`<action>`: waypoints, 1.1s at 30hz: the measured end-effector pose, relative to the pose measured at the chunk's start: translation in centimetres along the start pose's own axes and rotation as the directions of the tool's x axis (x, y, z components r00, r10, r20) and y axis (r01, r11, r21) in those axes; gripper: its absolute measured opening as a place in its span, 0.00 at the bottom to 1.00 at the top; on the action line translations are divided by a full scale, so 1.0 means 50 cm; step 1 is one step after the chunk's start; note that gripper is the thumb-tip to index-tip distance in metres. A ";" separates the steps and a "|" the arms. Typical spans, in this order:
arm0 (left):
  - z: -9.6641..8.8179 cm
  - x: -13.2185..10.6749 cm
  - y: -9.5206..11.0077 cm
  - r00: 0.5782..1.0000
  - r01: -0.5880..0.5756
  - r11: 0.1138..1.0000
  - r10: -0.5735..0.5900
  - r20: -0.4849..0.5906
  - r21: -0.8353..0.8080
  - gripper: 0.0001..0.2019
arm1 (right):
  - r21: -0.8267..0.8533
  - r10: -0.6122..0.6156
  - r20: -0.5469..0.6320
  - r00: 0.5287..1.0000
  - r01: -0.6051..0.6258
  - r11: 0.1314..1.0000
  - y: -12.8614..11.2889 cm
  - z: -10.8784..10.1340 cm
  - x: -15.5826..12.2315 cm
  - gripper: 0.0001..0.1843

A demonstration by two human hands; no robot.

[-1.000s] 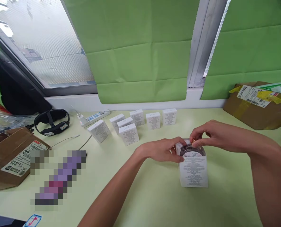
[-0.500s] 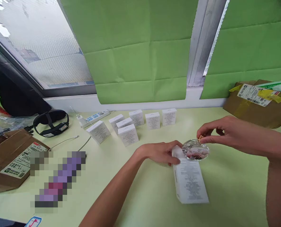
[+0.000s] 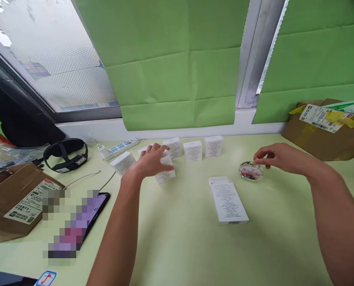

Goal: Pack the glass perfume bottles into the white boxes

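Left hand [image 3: 151,163] spread open over a small white carton [image 3: 165,173], gripping nothing. Right hand [image 3: 277,156] pinching the round glass bottle [image 3: 250,171] on the table; flat box [image 3: 228,200] nearby.

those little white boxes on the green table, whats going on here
A person is working at a pale green table with bare hands. The right hand pinches the top of a small round clear glass bottle resting on the table. Beside it, a flattened white printed carton lies open-ended. The left hand reaches over a small white printed box in the front of a cluster of similar boxes near the window. Brown cardboard parcels sit at both ends.
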State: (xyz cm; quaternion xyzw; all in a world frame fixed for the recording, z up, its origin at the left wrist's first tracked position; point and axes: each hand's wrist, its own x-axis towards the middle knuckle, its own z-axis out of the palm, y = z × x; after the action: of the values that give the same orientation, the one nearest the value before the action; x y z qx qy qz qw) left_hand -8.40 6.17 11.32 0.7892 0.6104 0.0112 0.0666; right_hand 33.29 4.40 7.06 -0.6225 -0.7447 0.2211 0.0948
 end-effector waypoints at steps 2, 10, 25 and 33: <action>0.003 0.006 -0.023 0.994 0.052 0.998 -0.055 0.093 0.040 0.28 | 0.007 0.023 -0.039 0.999 -0.023 1.000 0.016 0.019 0.021 0.22; 0.028 0.026 -0.031 0.995 -0.057 0.998 0.053 0.088 0.037 0.19 | 0.021 0.056 -0.124 0.991 -0.054 0.998 0.032 0.062 0.064 0.21; 0.086 0.041 0.090 0.907 -0.387 0.919 0.364 -0.214 -0.075 0.23 | 0.075 0.172 -0.111 0.979 -0.164 0.984 0.004 0.026 0.017 0.33; 0.040 0.052 -0.091 0.989 0.112 0.993 -0.109 -0.098 0.028 0.21 | 0.038 0.116 -0.261 0.958 -0.110 0.993 -0.072 -0.019 -0.033 0.31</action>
State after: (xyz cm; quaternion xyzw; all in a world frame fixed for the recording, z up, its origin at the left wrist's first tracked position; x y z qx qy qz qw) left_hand -11.93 9.62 8.63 0.7536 0.6559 0.0352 0.0242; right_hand 30.85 2.54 9.71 -0.6867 -0.6861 0.1502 0.1872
